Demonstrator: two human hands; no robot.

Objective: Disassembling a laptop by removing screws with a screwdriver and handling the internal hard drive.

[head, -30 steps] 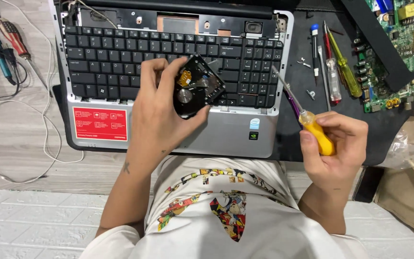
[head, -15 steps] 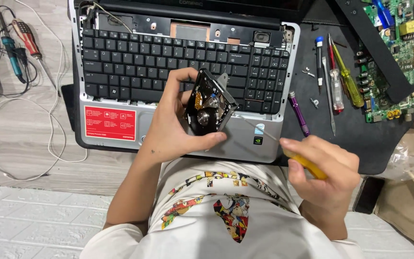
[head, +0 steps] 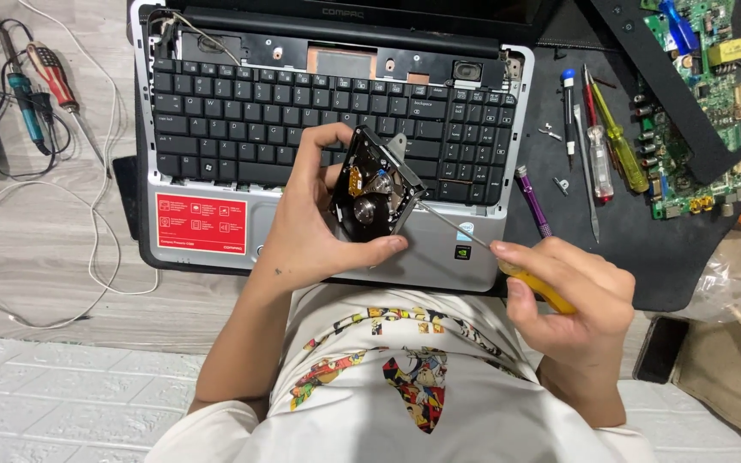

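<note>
The left hand [head: 310,236] grips an opened hard disk drive [head: 375,190], tilted above the laptop [head: 319,129] palm rest. The right hand [head: 572,291] is closed around a yellow-handled screwdriver [head: 535,285]; its tip touches the drive's edge.

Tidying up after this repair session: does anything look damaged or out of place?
Yes. The laptop lacks the cover strip above its keyboard, baring its insides, and the hard drive in the left hand is open, platter exposed.
</note>
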